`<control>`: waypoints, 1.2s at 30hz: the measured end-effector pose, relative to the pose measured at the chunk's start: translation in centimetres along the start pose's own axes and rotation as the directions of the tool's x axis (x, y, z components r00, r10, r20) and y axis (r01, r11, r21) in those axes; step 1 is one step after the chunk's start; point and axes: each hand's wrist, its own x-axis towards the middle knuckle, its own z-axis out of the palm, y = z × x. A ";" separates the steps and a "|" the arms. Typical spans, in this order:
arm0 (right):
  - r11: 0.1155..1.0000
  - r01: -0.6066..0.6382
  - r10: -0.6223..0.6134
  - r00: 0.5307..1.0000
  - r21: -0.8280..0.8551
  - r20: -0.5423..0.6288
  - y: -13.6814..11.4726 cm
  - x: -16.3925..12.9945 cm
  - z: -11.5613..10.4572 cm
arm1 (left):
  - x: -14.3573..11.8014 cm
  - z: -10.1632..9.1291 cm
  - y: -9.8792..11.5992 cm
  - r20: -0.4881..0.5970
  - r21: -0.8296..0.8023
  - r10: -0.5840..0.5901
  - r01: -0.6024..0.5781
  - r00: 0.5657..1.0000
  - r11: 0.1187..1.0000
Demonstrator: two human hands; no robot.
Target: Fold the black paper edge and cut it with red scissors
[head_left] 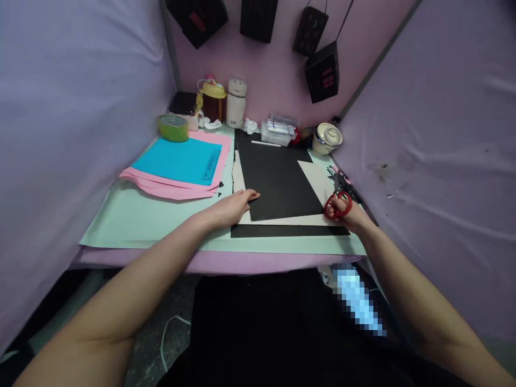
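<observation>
My right hand is closed round a pair of scissors with red handles, their blades pointing away from me. It sits by the lower right corner of a sheet of black paper. My left hand has its fingers and thumb together at that sheet's left edge, gripping it. Beneath the sheet lies a whitish board, showing along the right and near sides. Another strip of black paper shows below the board, close to the table's front edge.
On the left, a blue sheet lies over pink paper, with a green tape roll behind. A white bottle, a box of pens and a bowl line the back. Black scraps lie right. Black paper lanterns hang above.
</observation>
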 end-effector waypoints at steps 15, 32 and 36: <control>0.974 0.149 -0.204 0.905 0.171 0.373 -5.0 -4.4 13.0 | -0.3 0.6 1.2 -0.066 0.118 0.012 -0.004 0.998 0.993; 0.993 0.118 -0.118 0.991 0.001 0.064 -0.3 -0.9 2.4 | -0.2 0.3 1.3 -0.043 0.076 -0.027 0.030 0.999 0.997; 0.992 0.115 -0.117 0.992 -0.048 -0.038 0.2 -0.6 -0.4 | -0.2 0.4 1.2 -0.044 0.079 -0.025 0.028 0.999 0.996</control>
